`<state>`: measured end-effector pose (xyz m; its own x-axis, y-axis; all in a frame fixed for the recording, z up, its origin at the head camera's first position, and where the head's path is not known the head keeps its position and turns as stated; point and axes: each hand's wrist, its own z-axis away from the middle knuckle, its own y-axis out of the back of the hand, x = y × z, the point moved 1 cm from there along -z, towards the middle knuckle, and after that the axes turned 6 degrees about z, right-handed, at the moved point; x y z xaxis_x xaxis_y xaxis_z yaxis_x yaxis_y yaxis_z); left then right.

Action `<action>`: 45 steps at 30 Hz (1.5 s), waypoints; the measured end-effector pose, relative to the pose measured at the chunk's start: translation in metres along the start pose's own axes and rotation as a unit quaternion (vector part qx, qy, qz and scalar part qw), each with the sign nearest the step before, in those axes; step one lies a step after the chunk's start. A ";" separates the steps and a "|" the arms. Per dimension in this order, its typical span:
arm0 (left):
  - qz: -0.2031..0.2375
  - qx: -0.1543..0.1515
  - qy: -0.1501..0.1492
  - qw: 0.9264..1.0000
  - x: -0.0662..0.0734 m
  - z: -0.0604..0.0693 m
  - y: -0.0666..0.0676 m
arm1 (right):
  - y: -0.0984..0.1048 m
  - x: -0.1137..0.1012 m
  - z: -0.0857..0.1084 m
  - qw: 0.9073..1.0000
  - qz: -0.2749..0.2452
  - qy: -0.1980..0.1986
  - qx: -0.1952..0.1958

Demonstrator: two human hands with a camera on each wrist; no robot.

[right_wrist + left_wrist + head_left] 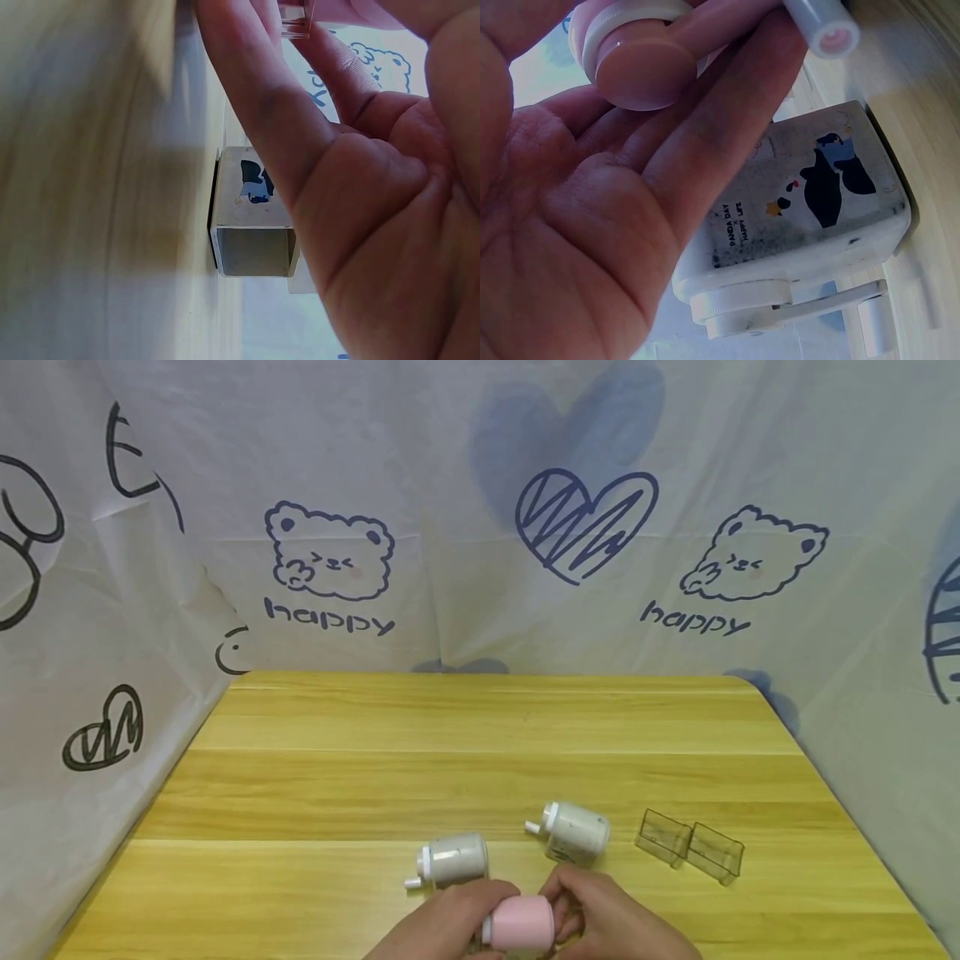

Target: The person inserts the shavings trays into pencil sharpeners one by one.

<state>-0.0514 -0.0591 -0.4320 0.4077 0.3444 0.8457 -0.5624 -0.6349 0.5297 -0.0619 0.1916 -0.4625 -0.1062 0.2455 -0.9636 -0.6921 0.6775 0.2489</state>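
Between my two hands is a pink pencil sharpener (522,922) with a crank, low in the head view. My left hand (442,922) grips its crank side; the left wrist view shows the pink crank hub (645,67) and the crank's pale handle (831,34). The fingers of my right hand (611,914) are curled at the opposite end, where a clear plastic edge (296,21) shows beside the pink body. Just beyond my hands lie two white crank sharpeners, the left one (457,858) and the right one (579,832), cranks pointing left.
Two clear smoky plastic drawers (663,837) lie side by side to the right on the wooden table (480,718). A panda print marks a white sharpener (817,187); one hollow end (255,251) gapes in the right wrist view. Printed cloth (450,485) hangs around the table.
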 end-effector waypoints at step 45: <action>-0.010 -0.009 0.001 1.000 0.001 -0.002 -0.001 | -0.008 -0.002 -0.004 0.997 0.065 0.026 0.023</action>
<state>-0.0518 -0.0570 -0.4320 0.4172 0.3584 0.8352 -0.5667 -0.6158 0.5474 -0.0589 0.1826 -0.4628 -0.2312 0.2985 -0.9260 -0.6365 0.6734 0.3760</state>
